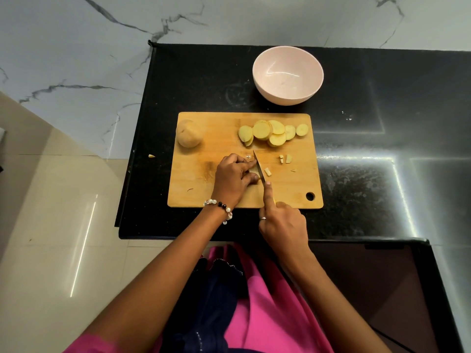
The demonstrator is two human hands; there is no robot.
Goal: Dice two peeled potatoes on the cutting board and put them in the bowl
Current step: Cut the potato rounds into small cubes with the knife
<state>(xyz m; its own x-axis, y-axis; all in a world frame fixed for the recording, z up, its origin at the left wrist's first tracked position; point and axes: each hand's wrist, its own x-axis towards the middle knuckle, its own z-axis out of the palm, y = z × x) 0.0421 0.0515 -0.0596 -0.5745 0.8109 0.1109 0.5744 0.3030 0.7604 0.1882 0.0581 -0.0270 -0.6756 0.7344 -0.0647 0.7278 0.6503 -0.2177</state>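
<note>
Left hand (233, 177) pins pale potato slices (254, 170); right hand (283, 222) grip holds steel knife (259, 166). Tuck fingertips back, cut even strips on rectangular wooden cutting board (204, 179).

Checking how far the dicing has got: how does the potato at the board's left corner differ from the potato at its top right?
The left potato is whole and rounded; the right potato is cut into flat, overlapping round slices. The left looks paler, the slices yellower. Both lie on the cutting board, undiced.
</note>
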